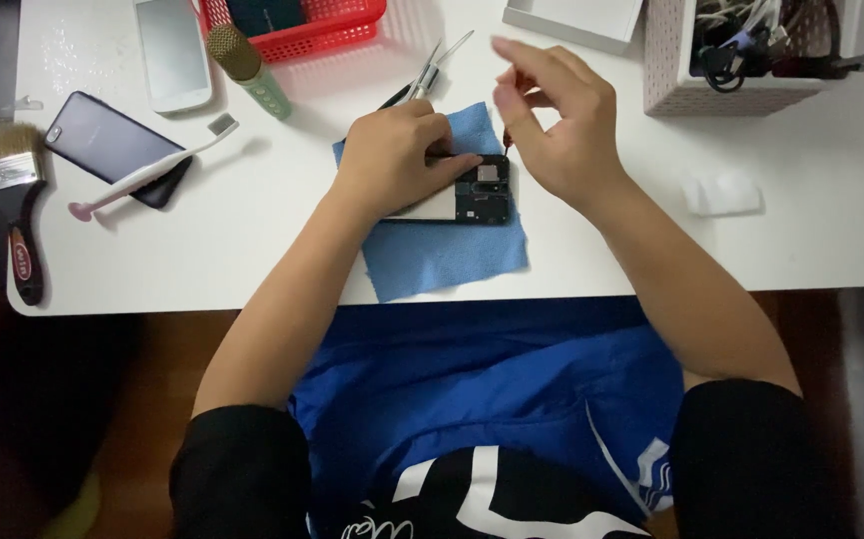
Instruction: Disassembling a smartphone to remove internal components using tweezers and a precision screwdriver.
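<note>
Overhead view of a white desk (811, 220). An opened smartphone (480, 190), back cover off so that dark circuit board and metal shields show, lies on a square of blue cloth (442, 255) near the front edge, its long axis running left to right. The left hand (397, 160) rests palm-down on the pale left portion of the phone, fingers pressed flat against it, pinning it to the cloth. The right hand (557, 125) hovers just above and to the right of the exposed end; its grip is a thumb-and-finger pinch on a thin screwdriver (509, 135), whose tip points down at the phone's upper right corner. The right hand is thus the nearer to the bare circuitry. Metal tweezers (432, 70) lie just behind the left hand. Well to the left: a dark phone (102, 145) under a white toothbrush (147, 170), a white phone (172, 50), a bristle paintbrush (7, 190). A red plastic basket (302, 25) and a white perforated basket (676, 60) stand at the rear.
</note>
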